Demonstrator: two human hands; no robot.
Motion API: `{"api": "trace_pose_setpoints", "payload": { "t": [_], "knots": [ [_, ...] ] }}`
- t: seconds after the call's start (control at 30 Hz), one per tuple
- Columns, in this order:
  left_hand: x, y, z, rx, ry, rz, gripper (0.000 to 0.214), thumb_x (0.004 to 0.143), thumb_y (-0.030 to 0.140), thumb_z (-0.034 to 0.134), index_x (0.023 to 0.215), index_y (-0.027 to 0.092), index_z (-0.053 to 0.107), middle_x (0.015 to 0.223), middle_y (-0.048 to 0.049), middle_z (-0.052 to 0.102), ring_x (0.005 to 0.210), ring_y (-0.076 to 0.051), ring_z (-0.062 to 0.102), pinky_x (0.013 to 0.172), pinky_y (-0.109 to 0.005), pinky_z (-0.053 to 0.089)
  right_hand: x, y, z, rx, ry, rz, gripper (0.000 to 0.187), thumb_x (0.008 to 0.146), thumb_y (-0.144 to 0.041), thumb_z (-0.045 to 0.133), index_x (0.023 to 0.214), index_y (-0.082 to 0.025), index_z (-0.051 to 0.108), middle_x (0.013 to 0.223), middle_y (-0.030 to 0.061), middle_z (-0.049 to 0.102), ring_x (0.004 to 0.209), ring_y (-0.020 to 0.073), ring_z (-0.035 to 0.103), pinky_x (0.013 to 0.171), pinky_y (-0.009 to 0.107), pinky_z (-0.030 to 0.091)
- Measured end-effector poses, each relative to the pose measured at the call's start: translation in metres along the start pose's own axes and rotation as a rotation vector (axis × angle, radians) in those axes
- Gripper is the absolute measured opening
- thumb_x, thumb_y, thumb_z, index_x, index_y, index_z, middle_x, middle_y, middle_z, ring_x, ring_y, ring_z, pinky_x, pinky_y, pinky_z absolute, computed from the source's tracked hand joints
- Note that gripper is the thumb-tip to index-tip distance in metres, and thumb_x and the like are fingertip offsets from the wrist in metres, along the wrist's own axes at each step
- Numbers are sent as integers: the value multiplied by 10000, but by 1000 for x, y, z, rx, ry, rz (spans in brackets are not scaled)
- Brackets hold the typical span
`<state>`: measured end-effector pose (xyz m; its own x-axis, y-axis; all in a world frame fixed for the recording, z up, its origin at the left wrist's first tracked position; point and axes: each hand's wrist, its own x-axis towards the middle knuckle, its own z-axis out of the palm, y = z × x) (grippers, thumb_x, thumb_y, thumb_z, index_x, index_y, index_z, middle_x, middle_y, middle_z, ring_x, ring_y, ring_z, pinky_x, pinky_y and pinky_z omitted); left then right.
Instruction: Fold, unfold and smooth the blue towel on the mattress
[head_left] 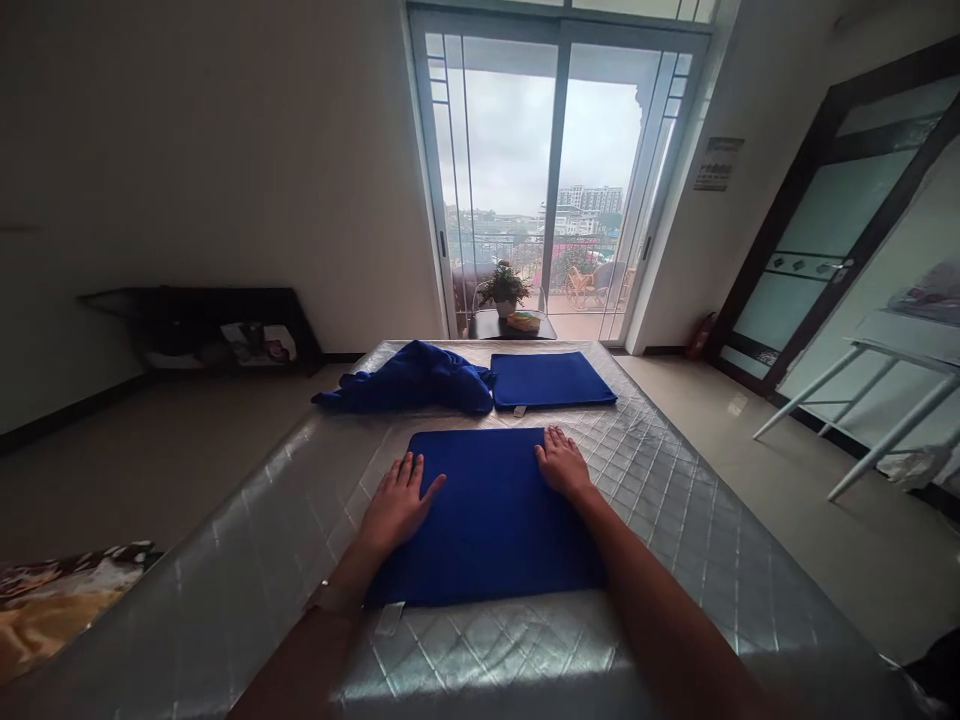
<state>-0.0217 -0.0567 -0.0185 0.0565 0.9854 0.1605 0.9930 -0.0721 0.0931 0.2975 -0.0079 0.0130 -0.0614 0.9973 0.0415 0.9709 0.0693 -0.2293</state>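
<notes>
A blue cloth cover (487, 520) lies flat on a silvery quilted mattress (660, 480), with a white tag at its near left edge. My left hand (397, 505) rests on its left edge, fingers stretched out and thumb spread. On its far right corner lies my right hand (562, 462), flat with the fingers extended. Beyond it, a second flat blue cover (553, 380) with a small white tag sits to the right. Beside that, a crumpled heap of blue cloth (420, 378) is bunched up on the left.
Behind the mattress stands a small dark table (487, 325) with a potted plant (505, 288), in front of sliding glass doors (559, 170). A white-legged stand (892, 360) is at the right. Patterned fabric (67, 600) lies at the lower left, and a dark low piece (217, 330) stands by the wall.
</notes>
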Motion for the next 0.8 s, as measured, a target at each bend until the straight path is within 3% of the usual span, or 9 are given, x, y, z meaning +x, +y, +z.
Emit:
{"api": "trace_pose_setpoints", "payload": {
  "t": [0.3, 0.5, 0.6, 0.8],
  "knots": [
    [1, 1, -6, 32, -83, -11, 964, 962, 733, 92, 1584, 14, 251, 1658, -227, 218, 1542, -352, 211, 1236, -482, 221, -2, -1, 0, 49, 28, -5, 647, 1034, -369, 237, 1585, -32, 277, 1666, 124, 243, 1550, 217, 178, 1249, 384, 112],
    [14, 12, -21, 115, -214, -113, 954, 964, 736, 143, 1585, 19, 244, 1651, -225, 221, 1540, -347, 215, 1239, -498, 207, -5, -4, -2, 74, 36, 7, 641, 1033, -354, 249, 1585, -30, 277, 1666, 129, 237, 1551, 221, 174, 1248, 377, 107],
    [28, 48, -22, 124, -140, -52, 959, 963, 733, 94, 1564, 19, 316, 1645, -238, 236, 1540, -352, 216, 1238, -511, 204, -6, -5, -2, 80, 37, 8, 641, 1030, -345, 255, 1582, -20, 277, 1664, 137, 236, 1552, 220, 172, 1250, 381, 103],
    [64, 176, -3, -165, -97, 357, 793, 1026, 613, 67, 1559, 103, 360, 1649, -165, 300, 1546, -247, 228, 1253, -432, 222, -7, 0, -2, 56, 19, -18, 631, 1021, -305, 264, 1592, -36, 261, 1673, 127, 209, 1556, 216, 153, 1251, 378, 115]
  ]
}}
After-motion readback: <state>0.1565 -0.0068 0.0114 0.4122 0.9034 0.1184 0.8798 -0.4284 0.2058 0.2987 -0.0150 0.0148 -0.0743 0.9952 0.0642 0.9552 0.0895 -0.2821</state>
